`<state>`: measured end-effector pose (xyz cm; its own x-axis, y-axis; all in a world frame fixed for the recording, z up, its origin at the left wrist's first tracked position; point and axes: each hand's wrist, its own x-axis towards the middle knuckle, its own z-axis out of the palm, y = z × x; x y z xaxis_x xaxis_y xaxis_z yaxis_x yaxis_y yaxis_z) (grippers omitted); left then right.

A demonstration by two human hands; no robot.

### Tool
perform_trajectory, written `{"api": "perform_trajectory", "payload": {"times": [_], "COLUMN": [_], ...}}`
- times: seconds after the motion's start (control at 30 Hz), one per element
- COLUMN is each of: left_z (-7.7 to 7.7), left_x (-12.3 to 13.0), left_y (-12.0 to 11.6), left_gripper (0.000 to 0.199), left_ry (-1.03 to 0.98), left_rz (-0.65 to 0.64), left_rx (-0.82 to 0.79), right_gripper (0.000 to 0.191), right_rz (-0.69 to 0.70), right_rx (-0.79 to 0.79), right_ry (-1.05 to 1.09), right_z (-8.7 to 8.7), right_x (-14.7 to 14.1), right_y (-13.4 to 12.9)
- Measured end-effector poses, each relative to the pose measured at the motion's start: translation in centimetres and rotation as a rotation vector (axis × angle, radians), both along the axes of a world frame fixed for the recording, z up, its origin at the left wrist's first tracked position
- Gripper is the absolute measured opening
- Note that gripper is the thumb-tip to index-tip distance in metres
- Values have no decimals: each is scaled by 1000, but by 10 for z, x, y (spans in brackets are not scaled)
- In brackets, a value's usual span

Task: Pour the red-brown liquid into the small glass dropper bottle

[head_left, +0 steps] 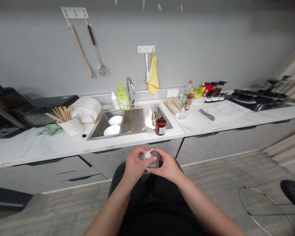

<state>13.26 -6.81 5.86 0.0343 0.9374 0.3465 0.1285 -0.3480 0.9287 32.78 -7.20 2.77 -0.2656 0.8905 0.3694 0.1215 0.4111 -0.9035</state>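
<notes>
Both hands meet low in front of my body, just off the counter edge, around a small clear square jar point(152, 161). My left hand point(137, 165) is closed on its left side, with the thumb across the front. From the right, my right hand point(167, 165) wraps its fingers and thumb round the jar. A small whitish piece with a thin handle or spout point(147, 154) shows at the jar's top by the left fingers; its exact kind I cannot make out. On the sink's front edge, a brown bottle point(161, 126) with a pale label stands upright beyond my hands.
The steel sink point(142, 114) has white bowls point(113, 130) at its left. Further left are a chopstick holder point(70, 126) and plates point(86, 108). To the right lie a wooden rack point(172, 105), grey tongs-like utensil point(206, 114), seasonings basket point(195, 100) and stove point(255, 101).
</notes>
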Motion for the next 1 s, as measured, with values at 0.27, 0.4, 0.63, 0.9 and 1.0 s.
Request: {"api": "perform_trajectory", "payload": {"times": [0.27,0.4,0.63,0.9,1.0], "left_z": [-6,-12,-3,-18,-14], "left_x": [-16,-15,-17,-23,-28], "left_y": [-6,-7,-17,-10,-12], "left_gripper": [52,34,59,52,60], "left_ry": [-45,-43,-3,-141,-184], "left_rz": [-299,-141,-285,-192,-339], "left_rx": [69,7,6,-12,-76], "right_gripper": [76,76,71,75,75], "right_rz": [22,45,66,92,101], "right_rx": [-42,-78,-88,-136,-125], "right_ry": [77,97,120,134,134], "right_z": [1,-1,-1,2,0], "right_x": [-3,-5,-8,-6,-5], "right_y": [0,-4,-7,-11,-9]}}
